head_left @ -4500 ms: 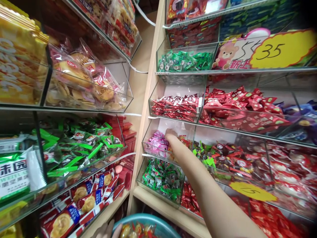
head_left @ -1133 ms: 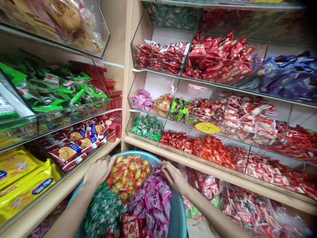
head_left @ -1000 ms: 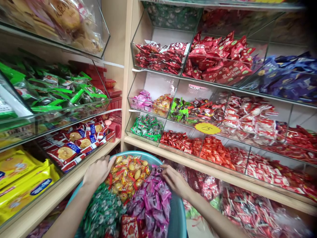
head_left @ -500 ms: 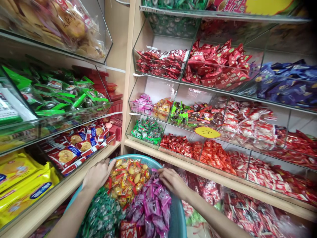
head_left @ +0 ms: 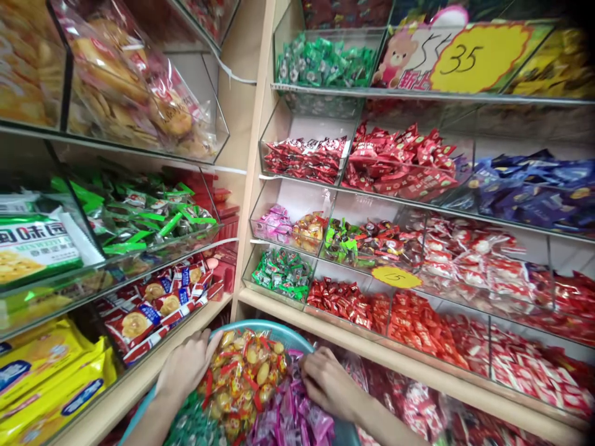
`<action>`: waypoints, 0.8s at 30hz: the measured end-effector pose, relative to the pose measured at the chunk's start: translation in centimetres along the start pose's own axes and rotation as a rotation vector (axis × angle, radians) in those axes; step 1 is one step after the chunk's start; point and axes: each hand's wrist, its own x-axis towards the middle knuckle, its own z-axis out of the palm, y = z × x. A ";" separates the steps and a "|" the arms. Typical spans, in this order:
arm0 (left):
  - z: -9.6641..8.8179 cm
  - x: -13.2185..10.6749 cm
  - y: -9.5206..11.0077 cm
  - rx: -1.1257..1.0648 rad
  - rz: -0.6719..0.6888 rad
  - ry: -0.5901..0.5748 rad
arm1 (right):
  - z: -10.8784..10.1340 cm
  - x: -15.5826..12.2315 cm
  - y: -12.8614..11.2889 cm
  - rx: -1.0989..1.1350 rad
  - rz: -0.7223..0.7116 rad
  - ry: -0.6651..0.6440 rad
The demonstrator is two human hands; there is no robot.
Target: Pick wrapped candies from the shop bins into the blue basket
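A teal plastic basin [head_left: 283, 336] stands low in the middle, full of wrapped candies. Inside it lie gold-and-red wrapped candies [head_left: 246, 378] at the back, purple wrapped candies [head_left: 292, 415] at the right and green wrapped candies [head_left: 195, 424] at the left. My left hand [head_left: 188, 362] is closed over the basin's left rim, thumb on the inner side beside the gold candies. At the right rim, my right hand [head_left: 330, 381] is closed with bent fingers, right beside the purple candies; part of its grip is hidden.
Clear candy bins [head_left: 279, 275] fill the shelves ahead, with a wooden shelf edge [head_left: 325, 325] just beyond the basin. Biscuit packs [head_left: 153, 303] and yellow packages [head_left: 51, 378] sit on the left shelves. Bagged candies [head_left: 413, 402] lie below the right shelf. Yellow price tags [head_left: 395, 277] hang ahead.
My view has tilted upward, so shelves and basin sit lower in the picture and a price sign at the top shows fully. Both hands stay at the basin's rim.
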 end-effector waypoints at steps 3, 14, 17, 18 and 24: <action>-0.3 0.0 0.0 0.005 -0.016 -0.012 | 0.2 0.3 -0.3 -0.045 0.005 0.007; -0.4 -0.1 0.2 0.140 0.015 -0.062 | -7.0 6.0 -0.6 -0.160 -0.119 0.293; -0.6 -0.2 0.3 0.152 0.011 -0.080 | -13.2 10.8 -0.5 -0.165 -0.157 0.398; -0.8 -0.2 0.3 0.157 0.011 -0.088 | -15.2 12.7 -0.3 -0.170 -0.154 0.413; -1.0 -0.1 0.4 0.148 -0.016 -0.152 | -21.8 24.2 3.3 -0.323 0.193 0.301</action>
